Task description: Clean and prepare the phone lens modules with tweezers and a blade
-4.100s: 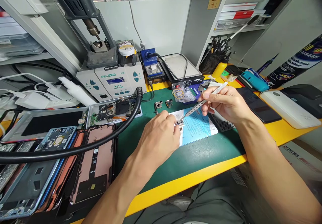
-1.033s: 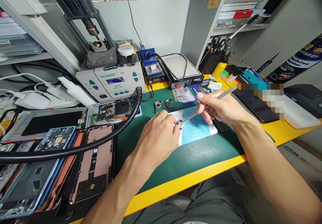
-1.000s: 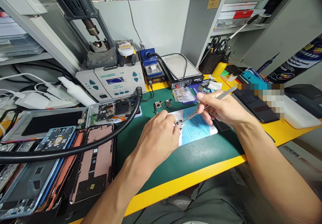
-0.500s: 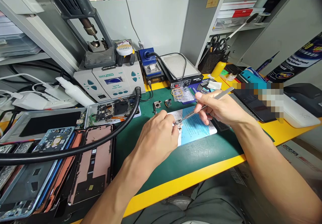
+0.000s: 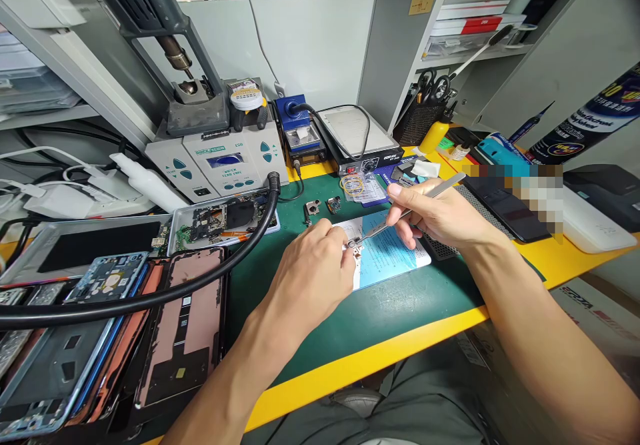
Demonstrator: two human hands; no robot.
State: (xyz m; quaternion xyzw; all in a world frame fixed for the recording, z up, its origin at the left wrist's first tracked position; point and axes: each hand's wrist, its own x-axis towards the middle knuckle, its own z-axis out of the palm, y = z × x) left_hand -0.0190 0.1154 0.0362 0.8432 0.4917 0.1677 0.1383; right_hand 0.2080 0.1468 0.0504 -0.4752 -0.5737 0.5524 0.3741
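My right hand [image 5: 435, 215] is closed around slim metal tweezers [image 5: 447, 185]. Their tip points down and left, meeting a small metallic phone part [image 5: 355, 245], perhaps a camera module. The fingers of my left hand [image 5: 313, 275] pinch this part from the left, and the hand covers some of it. Both hands work over a white and light-blue printed card [image 5: 393, 258] lying on the green mat [image 5: 395, 308]. Just beyond my left hand, two similar small modules rest on the mat, a grey one [image 5: 313, 209] and a darker one [image 5: 334, 205].
Opened phone housings [image 5: 185, 325] are stacked at the left, crossed by a thick black hose [image 5: 210, 285] from the hot-air station [image 5: 225, 158]. Behind the card stand a soldering station [image 5: 303, 135] and a flat heating plate [image 5: 355, 135]. A dark phone [image 5: 510, 208] lies at right.
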